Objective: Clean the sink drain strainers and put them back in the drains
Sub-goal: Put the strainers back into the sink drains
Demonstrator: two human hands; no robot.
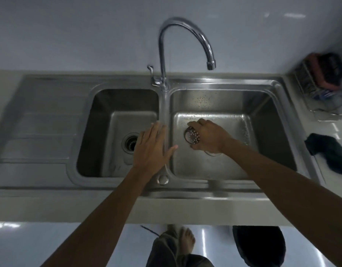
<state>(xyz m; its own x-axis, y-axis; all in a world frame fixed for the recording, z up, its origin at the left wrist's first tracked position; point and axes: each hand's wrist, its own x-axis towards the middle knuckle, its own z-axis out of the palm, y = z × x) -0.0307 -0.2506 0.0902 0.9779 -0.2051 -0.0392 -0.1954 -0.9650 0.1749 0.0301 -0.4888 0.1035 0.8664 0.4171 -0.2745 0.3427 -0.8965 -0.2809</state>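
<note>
Broadly, a steel double sink (pixel 50 132) fills the counter, with a ribbed draining board on its left side. The left basin (pixel 100 116) and the right basin (pixel 262 116) sit side by side, parted by a narrow ridge. A curved tap (pixel 185 26) rises from behind that ridge, and its spout ends above the right basin with no water seen running.

The left hand (pixel 152 149) is flat, with straight, slightly spread fingers and the thumb out to the side. It lies over the ridge and the near edge of the left basin, but I cannot tell whether it touches the steel. The right hand (pixel 208 137) is over the floor of the right basin, fingers curled round a strainer (pixel 192 135). The strainer is tilted, and its face of small holes shows to the left of the fingers.

A dark cloth (pixel 328 153) lies on the counter to the right of the sink. A wire rack (pixel 312 81) stands in the far right corner. The left drain (pixel 129 144) shows as a dark ring beside the left hand. A sliver of the right drain (pixel 212 154) peeks out under the right wrist. A small round cap (pixel 162 179) sits at the near end of the ridge.
</note>
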